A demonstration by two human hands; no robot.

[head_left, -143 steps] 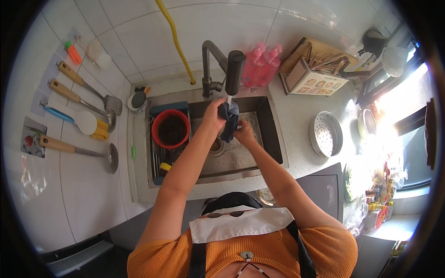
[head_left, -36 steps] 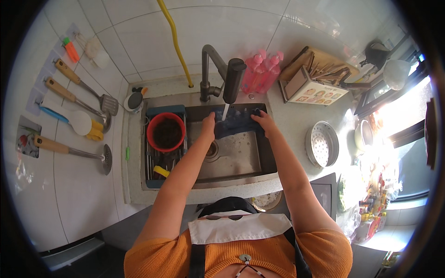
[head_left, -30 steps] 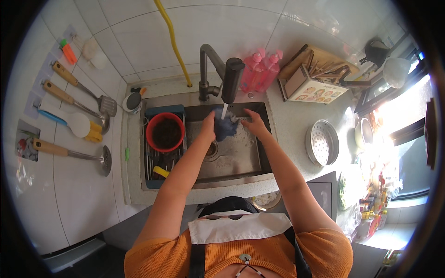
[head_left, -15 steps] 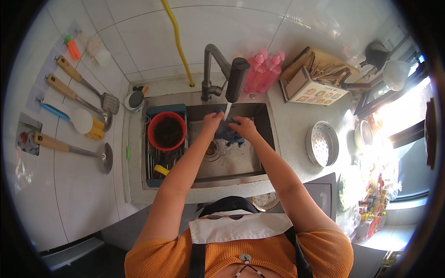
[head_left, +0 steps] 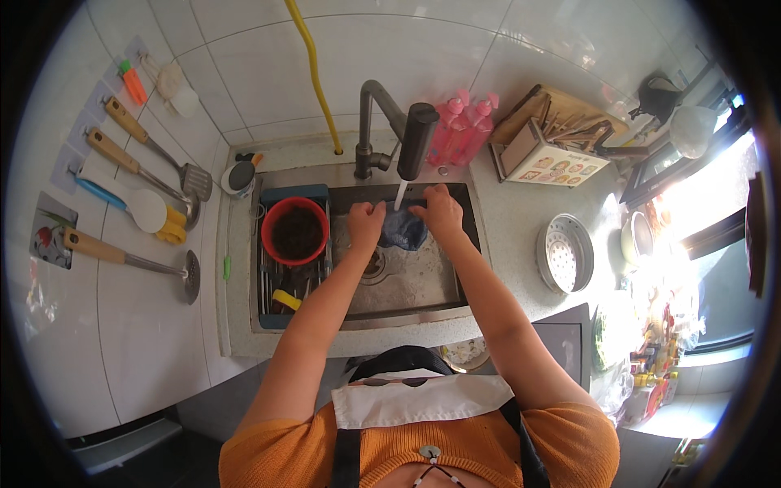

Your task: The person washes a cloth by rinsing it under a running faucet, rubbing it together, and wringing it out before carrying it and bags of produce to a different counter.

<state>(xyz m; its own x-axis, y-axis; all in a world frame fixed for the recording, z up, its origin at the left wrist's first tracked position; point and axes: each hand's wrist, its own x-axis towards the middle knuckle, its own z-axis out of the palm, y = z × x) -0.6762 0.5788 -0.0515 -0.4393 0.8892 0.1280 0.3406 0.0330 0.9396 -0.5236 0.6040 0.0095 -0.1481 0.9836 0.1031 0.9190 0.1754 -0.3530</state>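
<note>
White tiled wall (head_left: 244, 73); bright window (head_left: 700, 195), probably sunlit.

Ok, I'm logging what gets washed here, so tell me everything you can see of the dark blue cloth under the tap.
The dark blue cloth looks like soft fabric, bunched into a crumpled wad rather than spread flat. It is held over the steel sink, under the dark faucet head, with a thin stream of water falling onto it. The left hand grips its left side and the right hand its right and top. Any pattern or hem is too small to tell.

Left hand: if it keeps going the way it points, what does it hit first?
Probably the dark faucet. The left hand points toward the sink's back wall, holding the blue cloth; depth is unclear.
</note>
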